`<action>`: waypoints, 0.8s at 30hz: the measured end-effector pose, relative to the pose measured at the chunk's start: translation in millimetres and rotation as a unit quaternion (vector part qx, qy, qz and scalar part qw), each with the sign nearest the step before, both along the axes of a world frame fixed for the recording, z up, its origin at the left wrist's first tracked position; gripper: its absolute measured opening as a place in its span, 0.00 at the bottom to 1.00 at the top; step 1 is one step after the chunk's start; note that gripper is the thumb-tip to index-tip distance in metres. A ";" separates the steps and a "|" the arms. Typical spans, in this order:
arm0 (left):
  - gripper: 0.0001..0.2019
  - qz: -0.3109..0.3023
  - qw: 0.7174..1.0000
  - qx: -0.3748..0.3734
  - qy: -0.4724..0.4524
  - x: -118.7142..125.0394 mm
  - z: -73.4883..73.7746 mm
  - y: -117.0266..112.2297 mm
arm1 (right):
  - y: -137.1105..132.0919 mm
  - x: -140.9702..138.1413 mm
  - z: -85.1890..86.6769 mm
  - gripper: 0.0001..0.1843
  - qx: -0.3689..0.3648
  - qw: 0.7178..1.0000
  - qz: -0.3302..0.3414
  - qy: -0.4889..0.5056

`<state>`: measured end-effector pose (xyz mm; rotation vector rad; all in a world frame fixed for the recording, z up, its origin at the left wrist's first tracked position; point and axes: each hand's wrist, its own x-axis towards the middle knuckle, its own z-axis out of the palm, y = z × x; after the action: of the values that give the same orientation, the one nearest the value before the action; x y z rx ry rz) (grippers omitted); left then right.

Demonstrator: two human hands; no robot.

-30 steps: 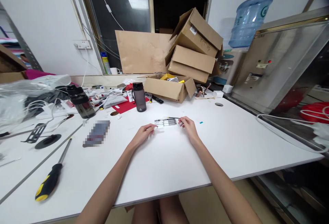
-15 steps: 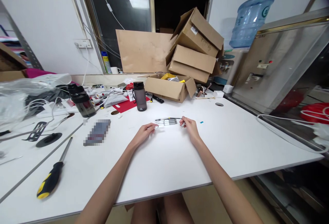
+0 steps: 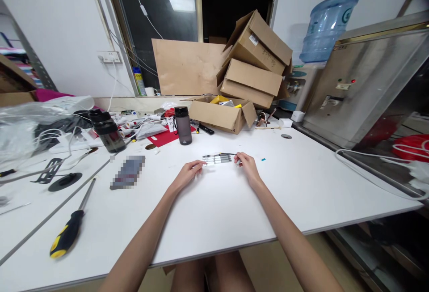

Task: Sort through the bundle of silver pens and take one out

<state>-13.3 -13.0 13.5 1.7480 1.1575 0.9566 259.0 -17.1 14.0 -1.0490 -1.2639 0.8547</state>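
Observation:
A small row of thin black-and-white pens lies side by side on the white table, a little beyond the middle. My left hand has its fingers curled against the left ends of the pens. At the right ends, my right hand pinches them with its fingertips. Both forearms reach in from the bottom of the view.
A dark bottle stands behind the pens, and another dark bottle stands further left. An open cardboard box and stacked boxes sit at the back. A yellow-handled screwdriver and a blurred flat object lie left.

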 end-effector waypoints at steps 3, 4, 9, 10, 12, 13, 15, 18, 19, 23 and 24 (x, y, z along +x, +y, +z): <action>0.24 0.002 1.000 -0.011 -0.004 -0.5 -0.5 0.6 | -0.4 -0.7 1.6 0.22 0.005 1.000 0.001 -0.006; 0.24 0.000 1.000 -0.010 -0.006 -0.7 -1.0 1.1 | -0.4 -0.8 1.9 0.21 0.007 1.000 0.000 -0.010; 0.24 -0.002 1.000 -0.008 -0.004 -1.9 -3.5 3.2 | 1.9 -0.5 -0.9 0.18 0.012 1.000 -0.009 -0.025; 0.25 -0.002 1.000 -0.009 -0.004 -2.1 -3.8 3.3 | 2.9 -0.3 -2.3 0.18 0.014 0.999 -0.012 -0.028; 0.25 -0.001 1.000 -0.010 -0.003 -2.2 -4.0 3.2 | 4.8 0.4 -5.3 0.16 0.019 0.999 -0.020 -0.035; 0.25 0.000 1.000 -0.010 -0.004 -2.2 -4.0 2.9 | 5.8 0.6 -6.8 0.15 0.021 0.999 -0.023 -0.038; 0.25 0.000 1.000 -0.010 -0.006 -2.1 -3.7 2.3 | 7.3 1.0 -9.0 0.14 0.025 0.998 -0.029 -0.046; 0.25 0.000 1.000 -0.008 -0.012 -1.6 -3.2 1.6 | 8.2 0.7 -10.3 0.13 0.027 0.997 -0.036 -0.055; 0.25 0.001 1.000 -0.009 -0.013 -1.4 -3.1 1.6 | 8.1 0.4 -10.2 0.13 0.027 0.997 -0.037 -0.057; 0.26 0.003 1.000 -0.017 -0.016 -1.1 -3.7 2.1 | 7.1 -0.9 -9.0 0.14 0.026 0.997 -0.038 -0.062; 0.26 0.003 1.000 -0.019 -0.018 -1.1 -3.8 2.2 | 7.0 -1.1 -8.7 0.14 0.026 0.997 -0.038 -0.063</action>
<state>-14.4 -10.8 9.7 1.6910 1.1524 0.9602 257.9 -10.2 5.3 -1.1162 -1.3353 0.7024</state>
